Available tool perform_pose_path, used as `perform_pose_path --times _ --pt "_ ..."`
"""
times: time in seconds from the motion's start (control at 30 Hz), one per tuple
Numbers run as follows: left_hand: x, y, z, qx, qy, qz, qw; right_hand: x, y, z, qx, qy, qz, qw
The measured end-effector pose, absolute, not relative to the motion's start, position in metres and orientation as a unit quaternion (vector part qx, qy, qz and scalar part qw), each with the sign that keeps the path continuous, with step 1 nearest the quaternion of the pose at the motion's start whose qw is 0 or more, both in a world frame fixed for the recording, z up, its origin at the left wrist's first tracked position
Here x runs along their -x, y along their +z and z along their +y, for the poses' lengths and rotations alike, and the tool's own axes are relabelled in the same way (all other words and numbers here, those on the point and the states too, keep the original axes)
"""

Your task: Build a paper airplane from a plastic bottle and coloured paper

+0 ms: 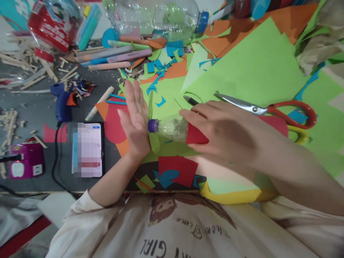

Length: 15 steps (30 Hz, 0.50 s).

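Note:
My right hand [220,125] is wrapped around a small clear plastic bottle [173,129] lying on its side, its neck pointing left. Red paper [197,134] covers the part of the bottle under my fingers. My left hand [137,123] is open, fingers stretched and palm facing the purple cap [153,125]. Between palm and cap stands a light green paper piece [154,143], seen nearly edge-on; whether the palm presses on it I cannot tell. A black pen [190,100] lies just beyond my right fingers, and red-handled scissors [254,108] rest beyond that hand.
Large green paper sheets [249,68] and coloured scraps spread across the table. At left are a blue glue gun [62,102], a phone [87,149] and a purple box [27,161] with a cord. Markers [118,57] and a large clear bottle [161,18] lie at the back.

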<state>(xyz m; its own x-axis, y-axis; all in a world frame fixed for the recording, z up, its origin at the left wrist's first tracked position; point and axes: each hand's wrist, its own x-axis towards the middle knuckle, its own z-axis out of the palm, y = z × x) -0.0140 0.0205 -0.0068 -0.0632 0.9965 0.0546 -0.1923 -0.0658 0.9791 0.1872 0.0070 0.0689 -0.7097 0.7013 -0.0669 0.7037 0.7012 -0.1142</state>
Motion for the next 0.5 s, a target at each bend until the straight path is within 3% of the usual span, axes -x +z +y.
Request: perform_pose_path --times 0.13,0.37,0.5 --pt "0.020 -0.009 0.025 -0.462 0.543 0.501 0.490 -0.202 0.070 0.016 -0.415 -0.108 0.903 -0.006" --pt "0.009 -0.019 0.012 -0.513 0.468 0.436 0.572 -0.210 0.081 0.025 -0.467 -0.121 0.876 0.002" --pt "0.011 -0.025 0.007 -0.556 0.471 0.432 0.531 -0.209 0.082 0.029 -0.473 -0.142 0.869 0.010"
